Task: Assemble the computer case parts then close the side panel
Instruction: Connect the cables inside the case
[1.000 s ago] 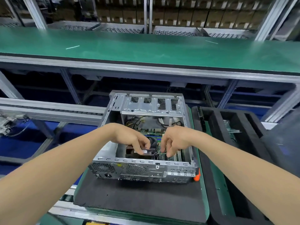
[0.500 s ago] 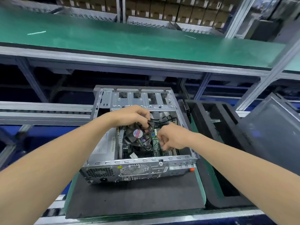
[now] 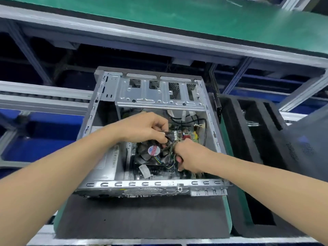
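Note:
An open silver computer case [image 3: 152, 183] lies on its side on a dark foam mat [image 3: 142, 217], its inside facing up. A black CPU fan [image 3: 153, 153] with a red and white label sits on the motherboard [image 3: 188, 134]. My left hand [image 3: 143, 127] is inside the case just above the fan and pinches a black cable or connector [image 3: 168, 135]. My right hand [image 3: 190, 157] is curled at the fan's right edge, gripping thin wires [image 3: 171, 151]. The grey side panel [image 3: 307, 144] leans at the far right, apart from the case.
A black foam tray [image 3: 252, 157] with deep slots stands right of the case, a small metal part [image 3: 252, 123] in one slot. A green conveyor [image 3: 195, 16] runs across the back above aluminium framing. Blue flooring shows at the left.
The camera has moved closer and tilted down over the case. Both hands stayed at the fan; my right hand has shifted left against the fan's edge.

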Available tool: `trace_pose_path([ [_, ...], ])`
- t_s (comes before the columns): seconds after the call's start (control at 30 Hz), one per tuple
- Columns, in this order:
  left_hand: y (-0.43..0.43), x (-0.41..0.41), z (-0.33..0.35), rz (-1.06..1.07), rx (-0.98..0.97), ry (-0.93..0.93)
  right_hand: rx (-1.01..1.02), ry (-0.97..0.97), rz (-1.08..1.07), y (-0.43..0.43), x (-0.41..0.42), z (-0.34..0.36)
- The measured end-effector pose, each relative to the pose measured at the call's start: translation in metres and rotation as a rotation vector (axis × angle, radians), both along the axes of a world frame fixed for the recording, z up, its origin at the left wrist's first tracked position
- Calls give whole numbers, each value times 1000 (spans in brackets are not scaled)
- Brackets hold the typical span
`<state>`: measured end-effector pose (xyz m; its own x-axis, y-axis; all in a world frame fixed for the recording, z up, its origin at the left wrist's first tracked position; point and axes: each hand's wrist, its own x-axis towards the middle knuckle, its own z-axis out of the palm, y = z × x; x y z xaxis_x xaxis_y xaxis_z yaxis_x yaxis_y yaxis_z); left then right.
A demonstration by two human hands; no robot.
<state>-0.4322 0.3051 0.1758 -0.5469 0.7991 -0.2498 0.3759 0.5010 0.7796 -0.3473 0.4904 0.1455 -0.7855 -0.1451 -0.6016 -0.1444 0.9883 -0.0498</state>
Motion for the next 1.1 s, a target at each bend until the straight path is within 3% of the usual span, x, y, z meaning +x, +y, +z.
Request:
trace_pose_path([
  [0.3,1,-1,-6,27,7,53,-23,-23,12,0,-6,-5],
  [0.67,2,-4,-14,139,-45,58,-162,-110,-147,5,-4,-1],
  [0.83,-2,-6,-12,168,-21,72,-44,-108,-154,5,3,0],
  [1.0,-2,-5,-10,118,-33,7,-493,-401,-664,10,4,3],
  [1.1,-2,-5,-9,100,-28,-5,-550,-430,-780,11,4,-2],
])
